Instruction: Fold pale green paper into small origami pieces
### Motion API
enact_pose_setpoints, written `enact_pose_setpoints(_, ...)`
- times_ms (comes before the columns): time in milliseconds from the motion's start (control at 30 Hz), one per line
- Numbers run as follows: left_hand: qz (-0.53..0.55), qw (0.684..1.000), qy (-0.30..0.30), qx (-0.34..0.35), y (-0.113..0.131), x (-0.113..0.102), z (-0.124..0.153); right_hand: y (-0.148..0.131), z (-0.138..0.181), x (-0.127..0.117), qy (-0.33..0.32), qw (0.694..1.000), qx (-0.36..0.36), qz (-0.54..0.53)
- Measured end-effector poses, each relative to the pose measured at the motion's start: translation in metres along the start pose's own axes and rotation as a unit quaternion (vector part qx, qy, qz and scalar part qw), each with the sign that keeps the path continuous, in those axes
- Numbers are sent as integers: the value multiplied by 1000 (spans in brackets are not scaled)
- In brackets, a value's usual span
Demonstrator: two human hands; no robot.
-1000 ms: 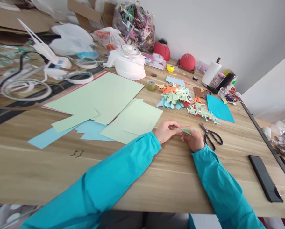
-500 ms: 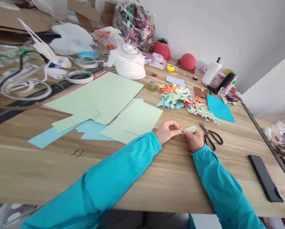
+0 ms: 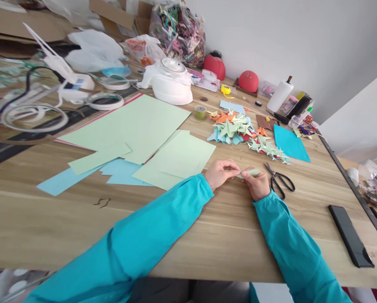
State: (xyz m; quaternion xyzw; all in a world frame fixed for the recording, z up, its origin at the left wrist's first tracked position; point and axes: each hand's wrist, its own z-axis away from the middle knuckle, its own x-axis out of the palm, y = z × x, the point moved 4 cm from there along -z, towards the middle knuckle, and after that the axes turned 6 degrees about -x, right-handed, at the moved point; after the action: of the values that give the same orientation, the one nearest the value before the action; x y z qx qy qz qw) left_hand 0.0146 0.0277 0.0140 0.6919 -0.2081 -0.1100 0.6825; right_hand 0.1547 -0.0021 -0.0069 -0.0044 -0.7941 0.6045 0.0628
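Observation:
A small folded piece of pale green paper (image 3: 253, 172) is pinched between both my hands above the table. My left hand (image 3: 222, 173) closes thumb and forefinger on its left end, most of which is hidden. My right hand (image 3: 257, 183) grips it from the other side, with the paper showing past the fingers. Just right of that hand lie black-handled scissors (image 3: 279, 180), blades pointing away. Beyond my hands is a pile of folded paper stars and cranes (image 3: 232, 128) in green, blue, orange and red. Pale green sheets (image 3: 178, 158) lie left of my hands.
Blue paper strips (image 3: 71, 179) lie under the green ones at left. A black phone (image 3: 351, 236) rests near the right edge. A turquoise sheet (image 3: 291, 143), a thread spool (image 3: 200, 112) and a white bottle (image 3: 279, 97) are farther back. Cables and tape rolls (image 3: 104, 101) crowd the left.
The fingertips have shifted slightly, drawing closer together on the folded green paper, and less of it shows. Everything else on the table stays put.

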Motion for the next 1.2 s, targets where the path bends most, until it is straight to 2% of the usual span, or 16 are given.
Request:
enact_pose_setpoints(133, -22, 998, 31, -45, -1, 0, -1, 1, 1, 0, 20, 999, 30, -24)
enact_pose_setpoints(367, 64, 992, 38, -102, -6, 0, 0, -5, -1, 3, 98, 988, 53, -103)
enact_pose_setpoints(633, 68, 991, 76, -90, -8, -4, -1, -5, 0, 3, 105, 988, 55, -103)
enact_pose_setpoints(900, 88, 993, 43, -64, -3, -5, -1, -5, -3, -7, 112, 992, 38, -41)
enact_pose_setpoints(1200, 184, 973, -10, -138, -11, -6, -4, -2, -7, -18, 131, 991, 18, -7)
